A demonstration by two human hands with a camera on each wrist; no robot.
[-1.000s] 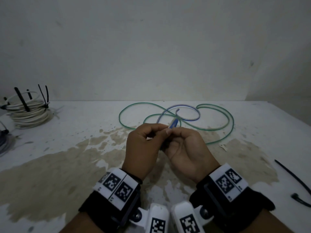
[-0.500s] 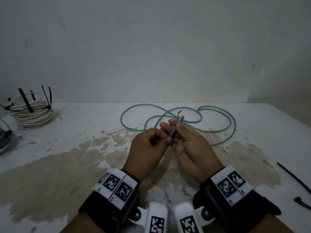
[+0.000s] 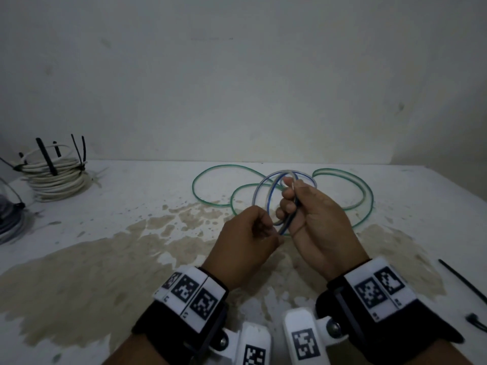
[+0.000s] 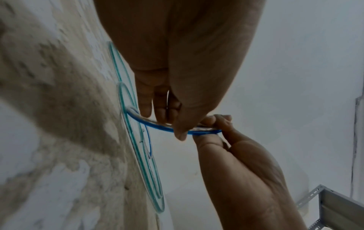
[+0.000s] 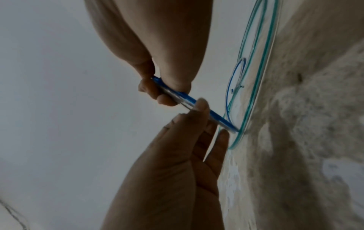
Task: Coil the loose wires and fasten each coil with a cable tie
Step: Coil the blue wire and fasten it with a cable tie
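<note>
A blue-and-white wire (image 3: 257, 192) stands as a small loop above the table, its strands gathered in both hands. My right hand (image 3: 290, 204) curls its fingers round the doubled strands, palm facing left. My left hand (image 3: 266, 230), just below and to the left, pinches the lower part of the same wire (image 4: 157, 124) between thumb and fingers. In the right wrist view the blue wire (image 5: 189, 99) runs down from my right fingers (image 5: 157, 93) past the left hand to the table. A loose green wire (image 3: 224, 166) lies in wide loops on the table behind the hands.
A white coil (image 3: 56, 177) bound with black cable ties sits at the back left of the stained white table (image 3: 105, 233). A loose black cable tie (image 3: 461, 280) lies at the right edge, another (image 3: 474, 321) nearer me. A wall stands close behind.
Both hands have shifted slightly right. My right hand has risen and curled round the blue wire, and the wire now forms a raised loop above the hands.
</note>
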